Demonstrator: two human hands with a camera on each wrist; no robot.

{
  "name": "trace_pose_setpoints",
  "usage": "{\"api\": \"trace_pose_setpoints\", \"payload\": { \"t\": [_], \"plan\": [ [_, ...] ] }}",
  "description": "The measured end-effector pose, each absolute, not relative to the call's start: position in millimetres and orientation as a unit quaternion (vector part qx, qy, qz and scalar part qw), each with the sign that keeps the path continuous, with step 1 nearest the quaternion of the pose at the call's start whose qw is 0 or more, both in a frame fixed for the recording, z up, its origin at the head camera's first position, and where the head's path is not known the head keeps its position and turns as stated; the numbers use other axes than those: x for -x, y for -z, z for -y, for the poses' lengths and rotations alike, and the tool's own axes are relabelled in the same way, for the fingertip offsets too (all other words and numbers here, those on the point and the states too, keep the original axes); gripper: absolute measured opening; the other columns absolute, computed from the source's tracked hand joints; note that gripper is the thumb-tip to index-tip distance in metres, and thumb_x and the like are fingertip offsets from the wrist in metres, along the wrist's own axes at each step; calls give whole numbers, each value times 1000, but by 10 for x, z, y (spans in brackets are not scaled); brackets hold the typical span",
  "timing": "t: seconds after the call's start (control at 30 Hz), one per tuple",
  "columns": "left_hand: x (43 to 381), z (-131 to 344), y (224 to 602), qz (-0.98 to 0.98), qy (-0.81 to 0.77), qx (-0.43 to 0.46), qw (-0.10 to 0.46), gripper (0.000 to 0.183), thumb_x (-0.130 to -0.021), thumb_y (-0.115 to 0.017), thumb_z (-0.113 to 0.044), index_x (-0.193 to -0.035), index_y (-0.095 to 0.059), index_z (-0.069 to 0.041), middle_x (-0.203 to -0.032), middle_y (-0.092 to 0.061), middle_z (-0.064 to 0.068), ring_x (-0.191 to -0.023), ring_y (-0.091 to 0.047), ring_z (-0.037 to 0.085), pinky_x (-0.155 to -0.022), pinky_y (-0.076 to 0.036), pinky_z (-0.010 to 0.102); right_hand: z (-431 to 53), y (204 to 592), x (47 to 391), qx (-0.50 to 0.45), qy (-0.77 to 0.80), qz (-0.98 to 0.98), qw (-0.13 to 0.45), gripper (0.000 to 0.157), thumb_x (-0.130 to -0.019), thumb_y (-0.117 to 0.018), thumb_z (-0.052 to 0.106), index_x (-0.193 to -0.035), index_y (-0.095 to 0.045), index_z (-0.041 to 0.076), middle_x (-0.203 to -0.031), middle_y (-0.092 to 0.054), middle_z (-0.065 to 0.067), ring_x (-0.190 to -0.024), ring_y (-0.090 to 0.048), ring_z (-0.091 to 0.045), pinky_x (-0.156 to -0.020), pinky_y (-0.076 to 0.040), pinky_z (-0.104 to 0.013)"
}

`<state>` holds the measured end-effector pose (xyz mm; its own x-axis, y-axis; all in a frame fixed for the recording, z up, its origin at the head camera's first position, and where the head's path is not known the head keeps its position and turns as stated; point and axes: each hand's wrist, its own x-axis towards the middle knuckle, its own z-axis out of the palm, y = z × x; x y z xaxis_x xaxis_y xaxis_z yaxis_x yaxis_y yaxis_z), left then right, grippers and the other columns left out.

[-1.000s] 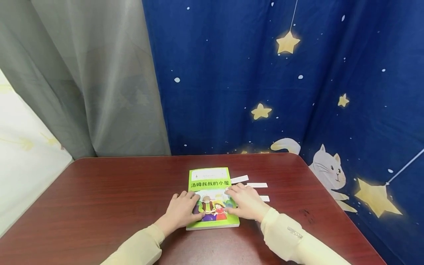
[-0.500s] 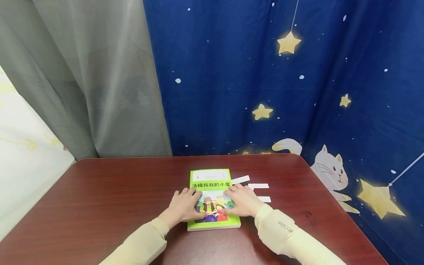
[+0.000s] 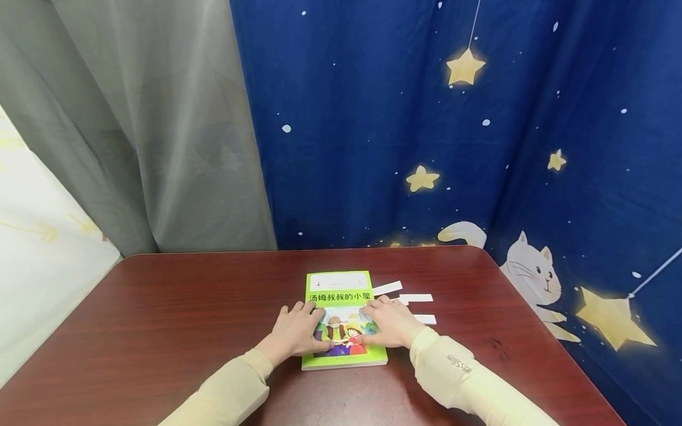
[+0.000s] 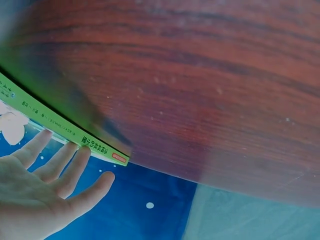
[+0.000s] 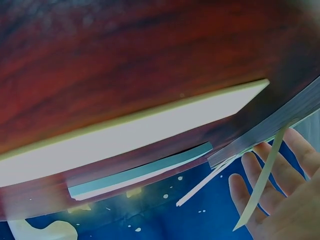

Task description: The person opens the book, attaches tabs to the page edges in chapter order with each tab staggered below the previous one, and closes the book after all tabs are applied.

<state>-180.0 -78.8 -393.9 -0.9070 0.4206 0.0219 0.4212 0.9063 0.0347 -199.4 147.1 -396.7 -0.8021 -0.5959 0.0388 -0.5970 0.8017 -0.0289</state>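
Observation:
A green paperback book (image 3: 341, 299) with a cartoon picture and Chinese title lies closed on the table. My left hand (image 3: 294, 332) rests at its left side, thumb over the cover, fingers at the edge. In the left wrist view those fingers (image 4: 75, 170) are spread near the book's green spine (image 4: 55, 120). My right hand (image 3: 393, 322) lies over the right edge, its thumb on the cover picture. Thin paper strips stick out of the page side; one strip (image 5: 265, 180) passes before the fingers of my right hand (image 5: 287, 182) in the right wrist view.
To the book's right, a white paper strip (image 3: 418, 297) and another white strip (image 3: 426, 319) lie on the reddish-brown wooden table (image 3: 186, 319). Behind the table hang a grey curtain (image 3: 186, 148) and a blue starry curtain (image 3: 346, 148).
Compared with one second ago, my right hand and sleeve have shifted slightly left, and the left thumb reaches a little further over the cover. The book stays in place.

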Motion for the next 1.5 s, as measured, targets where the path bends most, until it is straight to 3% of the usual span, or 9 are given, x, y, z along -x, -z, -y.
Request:
{"api": "trace_pose_setpoints", "payload": {
  "t": [0.6,0.87,1.3,1.5],
  "plan": [
    [1774,844,3939,971,40,231,39,74,-70,-52,-65,-121,-52,-12,-120,-49,12,-107,-44,29,-81,-33,51,-1489,3914,1971,-319,-34,947,29,61,-76,-54,55,-120,-53,12,-119,-51,-6,-109,-42,-24,-85,-36,-44],
    [1766,873,3821,972,52,224,49,66,-73,-57,-55,-123,-51,-12,-123,-47,12,-109,-42,29,-83,-32,53,-1511,3811,1969,-328,-45,942,57,55,-79,-55,49,-119,-54,11,-119,-51,-7,-109,-44,-23,-85,-37,-44],
    [1755,999,3717,969,70,214,101,63,-75,-59,-50,-124,-50,-11,-125,-45,11,-111,-42,28,-85,-32,52,-1747,3680,1946,-316,-80,940,98,53,-80,-57,45,-120,-54,11,-119,-51,-7,-109,-44,-22,-84,-37,-44],
    [1777,1085,3626,963,81,206,156,64,-76,-59,-47,-127,-46,-9,-130,-41,13,-116,-38,30,-88,-28,54,-1894,3575,1967,-285,-82,946,134,52,-80,-57,44,-120,-54,12,-122,-49,-7,-110,-42,-24,-86,-36,-45]
  ]
}}
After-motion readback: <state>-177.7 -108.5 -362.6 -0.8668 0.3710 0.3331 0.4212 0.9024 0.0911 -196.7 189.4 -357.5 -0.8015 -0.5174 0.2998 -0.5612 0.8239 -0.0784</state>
